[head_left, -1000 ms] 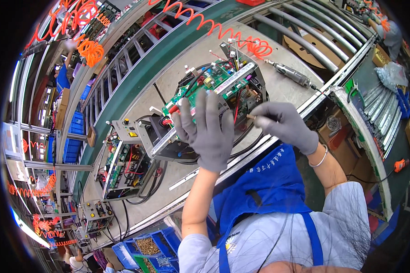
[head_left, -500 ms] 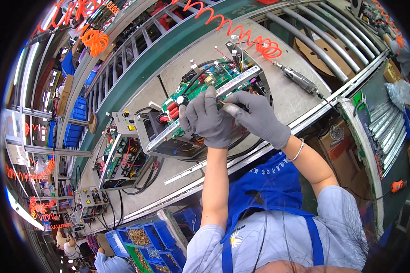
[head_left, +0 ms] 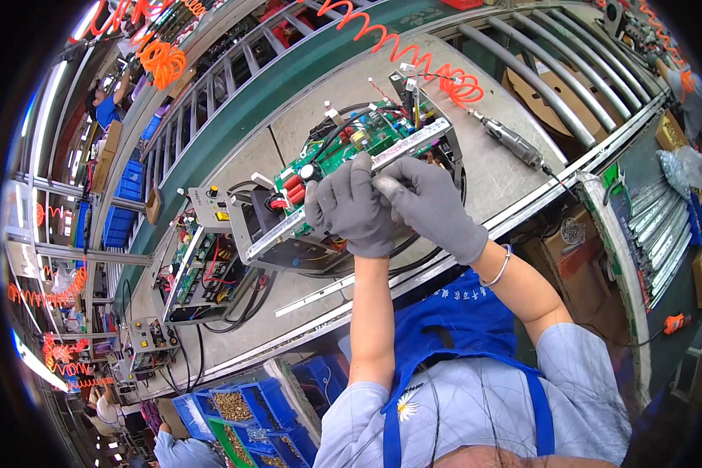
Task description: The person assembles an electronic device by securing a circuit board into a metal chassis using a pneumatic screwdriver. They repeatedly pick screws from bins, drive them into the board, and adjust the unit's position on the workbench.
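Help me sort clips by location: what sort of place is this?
Likely an electronics assembly line: an open circuit-board unit on a metal bench, coiled orange hoses, and conveyor rollers.

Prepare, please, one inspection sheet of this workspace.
Surface: long grey metal workbench, partly covered.
Work items: open grey metal chassis with green circuit board, on the workbench.
Clutter: grey cylindrical power tool, lying right of the chassis.
Hands: grey-gloved left hand and grey-gloved right hand, close together at the chassis; any held item hidden.
Cables: black cable, looped left of chassis; orange coiled hose near power tool.
Surroundings: silver metal rollers; blue plastic bins.
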Tool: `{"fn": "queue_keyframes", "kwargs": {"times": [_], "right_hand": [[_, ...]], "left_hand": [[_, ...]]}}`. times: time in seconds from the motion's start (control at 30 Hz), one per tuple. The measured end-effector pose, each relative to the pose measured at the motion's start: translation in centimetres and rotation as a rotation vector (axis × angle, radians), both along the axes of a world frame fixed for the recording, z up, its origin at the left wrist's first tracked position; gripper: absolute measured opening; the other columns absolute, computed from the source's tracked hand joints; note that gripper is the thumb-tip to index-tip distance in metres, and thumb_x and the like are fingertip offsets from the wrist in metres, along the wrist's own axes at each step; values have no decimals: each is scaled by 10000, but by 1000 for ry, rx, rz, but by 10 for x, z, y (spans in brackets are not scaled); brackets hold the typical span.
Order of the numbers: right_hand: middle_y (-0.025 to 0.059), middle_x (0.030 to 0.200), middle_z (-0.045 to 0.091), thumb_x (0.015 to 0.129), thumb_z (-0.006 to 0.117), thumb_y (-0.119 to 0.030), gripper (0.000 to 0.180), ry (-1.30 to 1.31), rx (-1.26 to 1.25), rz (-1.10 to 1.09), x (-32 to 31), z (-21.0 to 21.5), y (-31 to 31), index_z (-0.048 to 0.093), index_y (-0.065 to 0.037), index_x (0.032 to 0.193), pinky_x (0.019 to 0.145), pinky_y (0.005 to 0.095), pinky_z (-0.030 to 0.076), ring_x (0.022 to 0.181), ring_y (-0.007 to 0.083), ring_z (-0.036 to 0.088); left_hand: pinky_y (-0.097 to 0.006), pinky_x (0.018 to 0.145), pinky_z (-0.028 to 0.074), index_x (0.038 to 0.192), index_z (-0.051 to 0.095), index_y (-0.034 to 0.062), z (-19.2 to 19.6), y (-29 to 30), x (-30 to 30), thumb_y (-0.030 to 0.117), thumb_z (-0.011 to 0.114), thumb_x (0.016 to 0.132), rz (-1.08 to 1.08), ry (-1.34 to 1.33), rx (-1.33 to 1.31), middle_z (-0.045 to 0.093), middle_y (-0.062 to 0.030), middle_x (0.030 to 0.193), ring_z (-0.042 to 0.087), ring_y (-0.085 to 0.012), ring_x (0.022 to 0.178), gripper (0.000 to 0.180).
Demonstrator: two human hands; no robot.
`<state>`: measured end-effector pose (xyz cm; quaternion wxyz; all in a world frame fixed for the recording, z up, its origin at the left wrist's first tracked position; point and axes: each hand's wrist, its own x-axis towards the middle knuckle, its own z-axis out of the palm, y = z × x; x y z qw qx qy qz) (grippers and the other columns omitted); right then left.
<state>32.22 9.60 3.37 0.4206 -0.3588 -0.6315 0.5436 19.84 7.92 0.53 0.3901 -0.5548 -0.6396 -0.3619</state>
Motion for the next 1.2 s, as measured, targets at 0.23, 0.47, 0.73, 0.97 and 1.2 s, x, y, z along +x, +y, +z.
{"fn": "queue_keyframes", "kwargs": {"times": [0.23, 0.47, 0.73, 0.97, 1.2], "right_hand": [[45, 683, 645, 980, 554, -260, 293, 23, -152, 147, 6, 8, 4, 659, 8, 928, 515, 267, 484, 552, 90, 605], [18, 735, 637, 994, 543, -279, 297, 20, -144, 102, 5, 14, 2, 671, -11, 971, 495, 213, 464, 587, 58, 581], [11, 753, 648, 977, 590, -243, 242, 36, -156, 100, -4, 13, 4, 679, -18, 973, 503, 211, 465, 565, 60, 578], [72, 758, 650, 966, 600, -223, 212, -8, 194, -20, -9, -2, 11, 670, -23, 981, 556, 284, 489, 607, 174, 618], [153, 799, 632, 911, 613, -229, 151, -241, 708, -188, -20, -6, 20, 630, -79, 904, 641, 422, 514, 761, 349, 642]], "left_hand": [[-428, 1020, 315, 1055, 694, 219, 1, -3, -2, 439, 598, 829, 76, -5, -40, 632, 47, 924, 557, -165, 934, 330], [-400, 963, 336, 1009, 703, 224, 1, -3, -9, 440, 626, 795, 16, -18, -27, 640, 50, 893, 564, -172, 893, 314], [-419, 955, 329, 950, 658, 206, 4, 1, -13, 360, 624, 786, -41, -37, -26, 623, 46, 838, 576, -165, 829, 228], [-411, 946, 337, 918, 654, 218, 3, 8, -15, 313, 633, 777, -43, -46, -9, 605, 52, 818, 570, -155, 821, 171], [-390, 948, 340, 877, 654, 227, 10, 13, -21, 262, 641, 767, -5, -19, 4, 604, 60, 804, 567, -154, 810, 117]]}}
